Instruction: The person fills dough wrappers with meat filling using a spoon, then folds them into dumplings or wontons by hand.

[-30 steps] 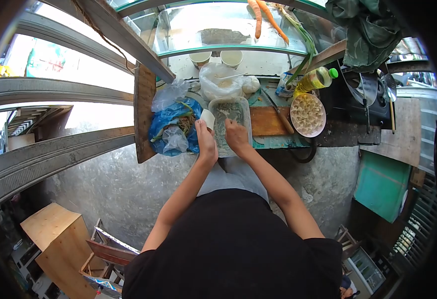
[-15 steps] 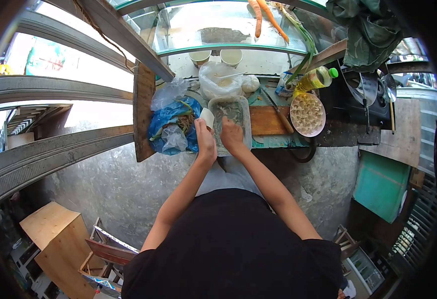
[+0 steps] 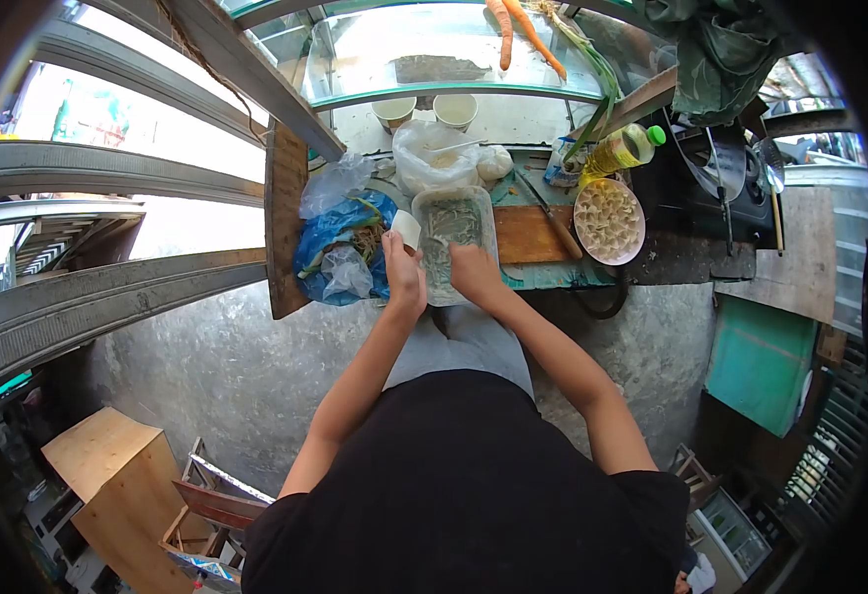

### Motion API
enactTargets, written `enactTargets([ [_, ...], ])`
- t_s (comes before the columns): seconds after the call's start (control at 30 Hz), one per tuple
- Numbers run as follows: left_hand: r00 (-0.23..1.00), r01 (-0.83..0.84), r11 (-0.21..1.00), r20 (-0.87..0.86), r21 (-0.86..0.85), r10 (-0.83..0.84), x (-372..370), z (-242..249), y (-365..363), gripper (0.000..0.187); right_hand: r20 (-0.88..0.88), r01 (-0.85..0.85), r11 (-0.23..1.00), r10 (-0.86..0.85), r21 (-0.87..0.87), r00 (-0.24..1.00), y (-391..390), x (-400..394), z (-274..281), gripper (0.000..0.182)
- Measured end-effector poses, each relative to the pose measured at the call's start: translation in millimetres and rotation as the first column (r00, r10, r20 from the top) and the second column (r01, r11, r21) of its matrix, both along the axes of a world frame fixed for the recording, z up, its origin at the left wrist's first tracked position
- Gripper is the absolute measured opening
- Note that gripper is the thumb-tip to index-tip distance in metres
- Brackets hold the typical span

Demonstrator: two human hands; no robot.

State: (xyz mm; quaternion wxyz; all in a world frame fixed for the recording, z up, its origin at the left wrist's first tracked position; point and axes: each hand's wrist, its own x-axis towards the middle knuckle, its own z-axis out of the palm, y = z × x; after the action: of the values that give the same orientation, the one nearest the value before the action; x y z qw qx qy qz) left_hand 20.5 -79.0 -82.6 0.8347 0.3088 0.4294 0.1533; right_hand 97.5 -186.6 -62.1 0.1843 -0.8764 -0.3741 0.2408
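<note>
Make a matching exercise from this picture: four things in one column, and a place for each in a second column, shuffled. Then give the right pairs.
Things:
1. carrots
2. oil bottle
3. blue bag
4. round plate

Places:
A. left of the clear tub, beside the left hand
B. on the glass shelf at the top
C. right of the wooden board, holding pale dumplings
D. lying on its side just above the round plate

Pairs: 1-B, 2-D, 3-A, 4-C
</note>
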Motion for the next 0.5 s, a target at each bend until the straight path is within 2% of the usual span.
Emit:
enactTargets([
  [0.03, 1.0, 0.002, 1.0, 0.001, -0.005, -0.002, -0.2, 0.6, 0.4, 0.037, 0.001, -0.001, 1.0, 0.001, 0.0, 1.0, 2.6, 3.0, -0.9, 0.01],
  [0.1, 1.0, -0.001, 1.0, 0.002, -0.008, 0.001, 0.8, 7.6, 1.2, 0.036, -0.04, 0.286, 0.958, -0.286, 0.003, 0.958, 12.5, 14.0, -5.5, 0.011],
  [0.17, 0.994, -0.108, 0.993, -0.038, -0.047, 0.106, 5.6, 20.4, -1.4, 0.026, -0.051, 0.317, 0.948, -0.315, 0.036, 0.948, 18.9, 19.0, -16.8, 0.012],
  [0.2, 0.994, -0.106, 0.993, -0.037, -0.048, 0.105, 7.1, 20.9, -2.3, 0.026, -0.061, 0.349, 0.935, -0.345, 0.066, 0.937, 20.8, 19.9, -17.4, 0.014],
  [0.33, 0.994, -0.095, 0.995, -0.059, -0.033, 0.093, 6.0, 20.9, -2.4, 0.028, -0.013, 0.263, 0.956, -0.264, 0.13, 0.965, 17.0, 9.6, -12.7, 0.011],
  [0.4, 0.994, -0.091, 0.996, -0.056, -0.025, 0.089, 7.2, 20.0, -2.7, 0.028, -0.016, 0.12, 0.992, -0.119, 0.026, 0.993, 10.6, 8.0, -7.2, 0.011],
  [0.43, 0.993, -0.109, 0.994, -0.051, -0.025, 0.108, 7.7, 19.9, -2.8, 0.027, -0.012, 0.118, 0.993, -0.118, 0.028, 0.993, 9.6, 12.6, -6.6, 0.011],
  [0.5, 0.99, -0.135, 0.991, -0.048, -0.027, 0.133, 7.5, 21.1, -2.8, 0.027, -0.083, 0.268, 0.958, -0.26, 0.1, 0.962, 9.7, 22.2, -7.2, 0.013],
])
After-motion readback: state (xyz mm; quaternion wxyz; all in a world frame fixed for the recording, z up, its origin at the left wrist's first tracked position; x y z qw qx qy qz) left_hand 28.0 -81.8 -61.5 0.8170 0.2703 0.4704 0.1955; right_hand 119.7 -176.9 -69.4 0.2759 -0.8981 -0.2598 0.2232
